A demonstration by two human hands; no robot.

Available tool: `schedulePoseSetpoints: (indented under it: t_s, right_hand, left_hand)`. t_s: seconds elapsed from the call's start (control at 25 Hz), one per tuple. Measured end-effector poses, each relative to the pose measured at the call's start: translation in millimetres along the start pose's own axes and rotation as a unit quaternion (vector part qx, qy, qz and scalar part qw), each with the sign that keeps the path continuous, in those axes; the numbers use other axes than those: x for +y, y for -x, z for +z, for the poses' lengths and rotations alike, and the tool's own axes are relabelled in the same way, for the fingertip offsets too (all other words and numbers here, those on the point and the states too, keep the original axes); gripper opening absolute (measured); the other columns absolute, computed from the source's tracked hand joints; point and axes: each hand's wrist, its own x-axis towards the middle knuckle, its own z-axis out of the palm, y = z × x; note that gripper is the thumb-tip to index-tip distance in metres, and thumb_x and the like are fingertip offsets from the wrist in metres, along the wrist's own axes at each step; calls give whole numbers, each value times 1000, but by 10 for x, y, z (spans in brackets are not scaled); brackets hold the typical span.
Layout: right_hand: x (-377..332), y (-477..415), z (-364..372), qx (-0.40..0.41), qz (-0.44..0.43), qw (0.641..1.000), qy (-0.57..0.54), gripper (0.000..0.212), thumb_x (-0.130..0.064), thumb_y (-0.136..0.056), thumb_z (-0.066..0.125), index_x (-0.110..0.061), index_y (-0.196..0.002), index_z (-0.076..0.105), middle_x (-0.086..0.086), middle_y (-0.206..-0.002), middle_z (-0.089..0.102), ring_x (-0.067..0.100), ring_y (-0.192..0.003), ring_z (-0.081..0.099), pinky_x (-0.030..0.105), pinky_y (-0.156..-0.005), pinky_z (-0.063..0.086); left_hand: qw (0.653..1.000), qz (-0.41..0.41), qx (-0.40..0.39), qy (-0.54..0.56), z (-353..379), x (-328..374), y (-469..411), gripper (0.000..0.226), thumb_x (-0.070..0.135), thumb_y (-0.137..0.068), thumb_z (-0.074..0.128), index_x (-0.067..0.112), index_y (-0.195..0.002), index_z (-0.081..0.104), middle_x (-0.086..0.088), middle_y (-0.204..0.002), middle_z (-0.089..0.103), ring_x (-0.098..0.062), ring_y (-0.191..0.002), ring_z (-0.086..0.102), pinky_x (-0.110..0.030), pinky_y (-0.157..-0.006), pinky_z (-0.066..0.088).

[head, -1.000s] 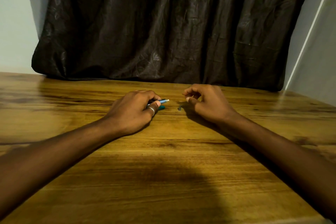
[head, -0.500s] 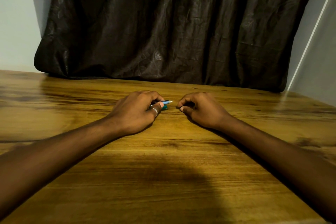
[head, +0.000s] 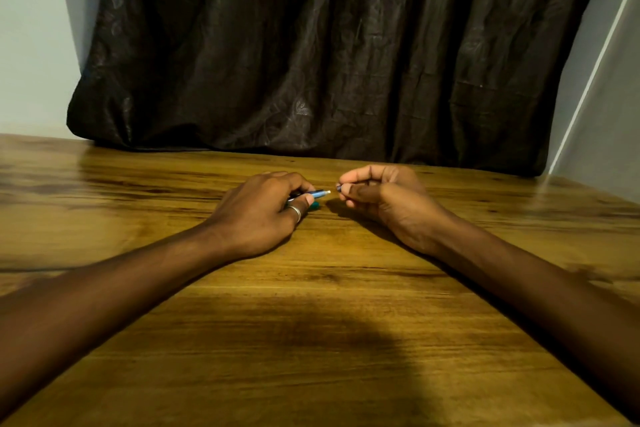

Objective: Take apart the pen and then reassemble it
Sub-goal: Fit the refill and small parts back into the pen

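Two hands logged | my left hand (head: 258,215) fingers grip blue pen (head: 320,193) | right hand (head: 384,199) fingers pinch small piece (head: 338,188), just beyond pen tip

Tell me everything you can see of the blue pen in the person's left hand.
The pen looks like glossy blue plastic with a pale, whitish tip pointing right. Only its front end shows; the rest is hidden inside the closed left hand, whose thumb and fingers pinch it. It lies nearly level, just above the wooden table. A narrow gap separates its tip from a small dark piece pinched in the right hand.
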Motion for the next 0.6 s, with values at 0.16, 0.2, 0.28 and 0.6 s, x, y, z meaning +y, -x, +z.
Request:
schedulePoseSetpoints:
  t_s: [0.16,0.2,0.28,0.6]
  right_hand:
    - [8,29,29,-20,-9,1000,5,15,10,-85,64,0,-95,69,12,-82,72,11,-68,70,20,-66,58]
    - [15,30,29,-21,-12,1000,9,15,10,-85,65,1,-96,69,12,-80,72,11,-67,70,19,-64,57]
    - [18,32,32,-20,-18,1000,13,15,10,-85,65,2,-97,68,11,-77,72,11,-65,69,19,-62,55]
    - [45,20,48,-39,-25,999,24,15,5,-84,69,-6,-94,69,8,-74,73,13,-66,68,20,-55,49]
  left_hand:
    - [1000,17,-2,2,-7,16,6,22,36,-98,55,32,-117,65,15,-101,64,-7,-87,54,-28,-61,36]
    - [1000,18,0,1,-8,21,6,22,36,-98,55,32,-117,66,17,-99,62,-7,-87,54,-27,-60,35]
    - [1000,19,1,1,-12,26,11,22,37,-98,54,32,-117,65,17,-98,61,-7,-88,55,-27,-60,35]
    - [1000,29,-5,5,-24,49,17,23,36,-99,54,31,-119,65,19,-97,58,-3,-86,50,-21,-60,33]
